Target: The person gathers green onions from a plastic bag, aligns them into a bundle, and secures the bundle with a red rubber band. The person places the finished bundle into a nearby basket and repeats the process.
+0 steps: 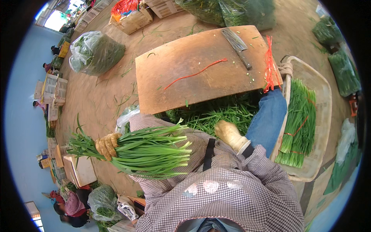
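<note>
My left hand (107,146), in a stained glove, is closed around a thick bunch of long green garlic chives (156,150) held over my left side, with the pale cut ends pointing right. My right hand (230,134), gloved and slightly blurred, hovers over loose green leaves (203,116) beside my knee; I cannot tell whether it grips anything. Beyond both hands, a wooden board (179,63) carries a cleaver (236,46), one red tie (195,74) lying across it and a bundle of red ties (270,69) hanging at its right corner.
To my right stands a plastic crate (324,116) with tied chive bunches (301,121). A filled plastic bag (97,53) sits on the floor at upper left; larger bags (232,13) stand past the board. Several people work along the left wall, one in a pink top (76,204).
</note>
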### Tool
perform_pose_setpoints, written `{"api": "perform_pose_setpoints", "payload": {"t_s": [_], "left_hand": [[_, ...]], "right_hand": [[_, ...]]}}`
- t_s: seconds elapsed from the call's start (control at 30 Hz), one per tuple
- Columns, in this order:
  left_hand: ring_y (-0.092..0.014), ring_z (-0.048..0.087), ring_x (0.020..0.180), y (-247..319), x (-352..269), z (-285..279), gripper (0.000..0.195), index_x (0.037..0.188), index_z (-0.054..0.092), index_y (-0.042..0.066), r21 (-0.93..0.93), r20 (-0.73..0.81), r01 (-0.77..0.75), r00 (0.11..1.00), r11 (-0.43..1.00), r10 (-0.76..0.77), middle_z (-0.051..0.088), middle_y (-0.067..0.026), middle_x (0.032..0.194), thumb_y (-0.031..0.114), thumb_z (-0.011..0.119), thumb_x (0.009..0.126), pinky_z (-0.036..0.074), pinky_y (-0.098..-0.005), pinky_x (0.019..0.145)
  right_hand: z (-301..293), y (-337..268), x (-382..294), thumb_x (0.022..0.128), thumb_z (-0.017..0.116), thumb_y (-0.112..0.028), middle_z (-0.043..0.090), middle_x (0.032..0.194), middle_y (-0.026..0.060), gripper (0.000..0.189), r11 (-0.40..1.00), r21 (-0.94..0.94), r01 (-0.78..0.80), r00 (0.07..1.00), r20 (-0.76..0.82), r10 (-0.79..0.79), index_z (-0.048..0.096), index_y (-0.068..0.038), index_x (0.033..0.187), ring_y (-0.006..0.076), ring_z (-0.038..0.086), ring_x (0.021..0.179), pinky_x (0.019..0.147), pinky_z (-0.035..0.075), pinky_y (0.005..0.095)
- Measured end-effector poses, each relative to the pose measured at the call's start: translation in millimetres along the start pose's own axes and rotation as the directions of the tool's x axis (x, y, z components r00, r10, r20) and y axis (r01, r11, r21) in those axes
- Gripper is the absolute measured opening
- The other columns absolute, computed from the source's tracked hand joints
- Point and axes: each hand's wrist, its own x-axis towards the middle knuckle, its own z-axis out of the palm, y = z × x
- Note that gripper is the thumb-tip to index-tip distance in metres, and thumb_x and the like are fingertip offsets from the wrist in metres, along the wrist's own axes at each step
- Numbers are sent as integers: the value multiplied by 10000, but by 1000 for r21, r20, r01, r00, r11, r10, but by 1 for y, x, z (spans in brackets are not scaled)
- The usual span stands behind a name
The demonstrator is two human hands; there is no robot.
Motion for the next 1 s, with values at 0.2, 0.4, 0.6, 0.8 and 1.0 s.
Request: {"api": "perform_pose_setpoints", "payload": {"t_s": [0.2, 0.4, 0.6, 0.8, 1.0], "left_hand": [[-151, 615, 678, -24, 3, 3, 90, 900, 544, 127, -7, 2, 65, 998, 998, -65, 686, -13, 760, 114, 614, 954, 447, -352, 791], [-149, 608, 675, -14, 1, 7, 93, 894, 544, 129, 39, -32, 40, 999, 998, -39, 679, -12, 755, 115, 616, 952, 446, -348, 789], [-147, 602, 672, -4, 1, 6, 97, 889, 543, 130, 58, -48, 14, 999, 998, -11, 671, -11, 749, 117, 618, 949, 445, -344, 787], [-146, 595, 670, -21, -2, 5, 100, 883, 543, 131, 48, -50, 56, 997, 997, -54, 663, -9, 743, 118, 619, 946, 444, -340, 785], [-144, 589, 667, 1, -4, 1, 104, 877, 542, 133, 94, -118, 4, 993, 996, 7, 655, -8, 738, 119, 621, 943, 442, -336, 783]], "right_hand": [[-10, -38, 8, 1014, 552, -419, 624, 1295, 139, 499, 440, 759, 480, 842, -258, -474, 576, -46, 1344, 310, 579, 1213, 1035, 466, 391], [-12, -43, -1, 1042, 538, -326, 650, 982, 79, 288, -141, 983, 120, 938, -159, -308, 585, -51, 969, 225, 658, 1011, 952, 510, 332], [-31, 7, -11, 1016, 605, -298, 685, 1111, 114, 381, 777, 630, -13, 996, 80, -48, 581, -4, 1257, 241, 664, 1090, 980, 520, 357], [-13, -57, 1, 994, 641, -228, 686, 1192, 123, 362, 263, 907, 328, 916, -238, -322, 620, -3, 1277, 224, 630, 1131, 1010, 483, 332], [-24, -16, -2, 1018, 562, -168, 687, 1071, 109, 193, 70, 947, 315, 937, -298, -180, 689, -27, 982, 234, 662, 1042, 948, 507, 370]]}}
